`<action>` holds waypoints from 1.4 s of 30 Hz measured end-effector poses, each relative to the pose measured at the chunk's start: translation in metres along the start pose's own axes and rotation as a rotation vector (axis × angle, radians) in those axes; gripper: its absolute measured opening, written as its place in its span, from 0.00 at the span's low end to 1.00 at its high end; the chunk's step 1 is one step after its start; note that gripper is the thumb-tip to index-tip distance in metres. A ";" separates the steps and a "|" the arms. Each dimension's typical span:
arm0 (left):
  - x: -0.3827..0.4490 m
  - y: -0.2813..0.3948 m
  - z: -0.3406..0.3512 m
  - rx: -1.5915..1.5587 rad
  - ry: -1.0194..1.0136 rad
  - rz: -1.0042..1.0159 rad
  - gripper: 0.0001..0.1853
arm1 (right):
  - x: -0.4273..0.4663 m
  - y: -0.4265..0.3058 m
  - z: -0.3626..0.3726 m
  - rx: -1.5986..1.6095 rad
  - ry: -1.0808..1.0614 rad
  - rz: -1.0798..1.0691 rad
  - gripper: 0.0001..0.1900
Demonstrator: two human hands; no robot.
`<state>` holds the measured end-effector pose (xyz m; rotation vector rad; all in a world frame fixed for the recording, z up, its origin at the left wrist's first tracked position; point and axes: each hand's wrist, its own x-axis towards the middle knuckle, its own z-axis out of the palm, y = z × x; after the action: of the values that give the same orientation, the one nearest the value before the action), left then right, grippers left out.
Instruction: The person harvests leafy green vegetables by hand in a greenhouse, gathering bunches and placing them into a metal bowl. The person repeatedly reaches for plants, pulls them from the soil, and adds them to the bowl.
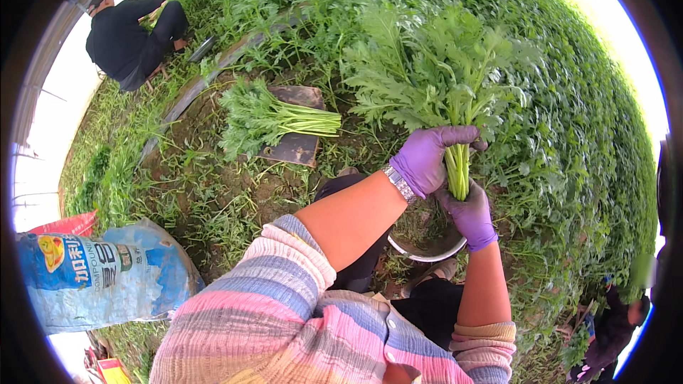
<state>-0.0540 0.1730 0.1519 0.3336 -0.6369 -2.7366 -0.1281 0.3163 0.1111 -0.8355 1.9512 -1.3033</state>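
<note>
A bunch of leafy greens, probably chrysanthemum greens (443, 74), is held upright before me, leaves up and pale stems down. My left hand (424, 157), in a smudged purple glove with a metal-band watch at the wrist, wraps the middle of the stems. Lower down, my right hand (470, 213), gloved the same way, closes around the cut ends. A round metal basin (453, 249) stands on the ground beneath my hands, partly hidden by them. To the left, another bunch of greens (283, 117) lies sideways across a dark flat board (299, 149).
Dense growing greens (576, 160) fill the far side and right. A long strip edging (187, 98) crosses the soil at left. Nearer lies a blue-and-white fertilizer sack (122, 277). One person (128, 37) squats at upper left; another person (608, 330) is at lower right.
</note>
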 end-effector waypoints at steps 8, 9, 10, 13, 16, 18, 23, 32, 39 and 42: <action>-0.065 0.122 -0.129 0.294 0.175 0.292 0.24 | 0.121 -0.027 0.121 -0.812 -0.135 -0.222 0.16; -0.070 0.138 -0.151 0.212 0.192 0.297 0.24 | 0.140 -0.032 0.143 -0.785 -0.157 -0.335 0.16; -0.078 0.150 -0.173 0.137 0.311 0.233 0.25 | 0.158 -0.035 0.168 -0.814 -0.221 -0.289 0.16; -0.093 0.184 -0.233 0.170 0.523 0.139 0.24 | 0.209 -0.032 0.234 -0.826 -0.341 -0.398 0.13; -0.098 0.187 -0.262 1.010 0.674 -0.165 0.22 | 0.250 -0.010 0.274 -1.062 -0.540 -0.211 0.13; -0.085 0.179 -0.269 1.654 0.622 -0.151 0.22 | 0.264 0.011 0.286 -1.045 -0.533 -0.210 0.14; -0.023 0.186 -0.287 2.862 0.243 0.226 0.44 | 0.267 0.055 0.282 -0.919 -0.425 -0.300 0.08; 0.017 0.190 -0.319 2.906 0.051 -0.606 0.48 | 0.268 0.102 0.264 0.288 0.060 0.463 0.36; 0.007 0.191 -0.335 2.750 0.146 -0.166 0.50 | 0.256 0.118 0.290 1.038 -0.210 0.702 0.47; 0.011 0.189 -0.336 2.839 0.112 -0.006 0.50 | 0.241 0.108 0.291 1.103 -0.425 0.931 0.45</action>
<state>0.0797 -0.1230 -0.0558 0.6936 -3.2271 0.2689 -0.0580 0.0046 -0.1170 0.3205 0.8016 -1.1761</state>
